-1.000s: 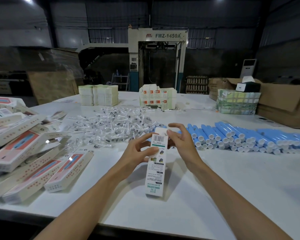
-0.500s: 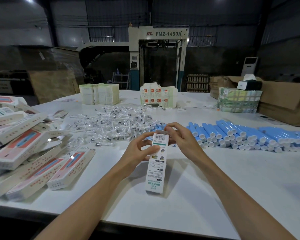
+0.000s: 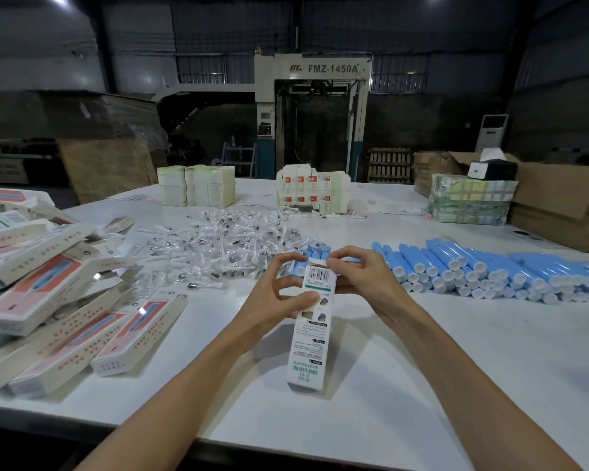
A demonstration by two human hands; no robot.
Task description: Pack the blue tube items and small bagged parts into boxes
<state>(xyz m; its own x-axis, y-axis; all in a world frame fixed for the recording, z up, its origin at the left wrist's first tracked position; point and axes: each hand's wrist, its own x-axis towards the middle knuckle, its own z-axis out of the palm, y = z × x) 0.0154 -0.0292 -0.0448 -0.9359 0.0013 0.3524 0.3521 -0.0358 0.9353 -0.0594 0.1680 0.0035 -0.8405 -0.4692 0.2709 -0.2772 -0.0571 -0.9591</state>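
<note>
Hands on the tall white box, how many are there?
2. The left hand grips the box on its left side; the right hand pinches its top end with curled fingers. No other hands show.

Both bare forearms rise from the lower edge to centre frame. Left hand grips the box, thumb across its face. Right hand pinches its top end, fingers curled.

A broad stretch of bare bench is lying open right of and in front of the tall white carton, while piled printed cartons are crowding the near left, a heap of bagged parts is filling the far middle, and rows of blue tubes are barring the far right.
</note>
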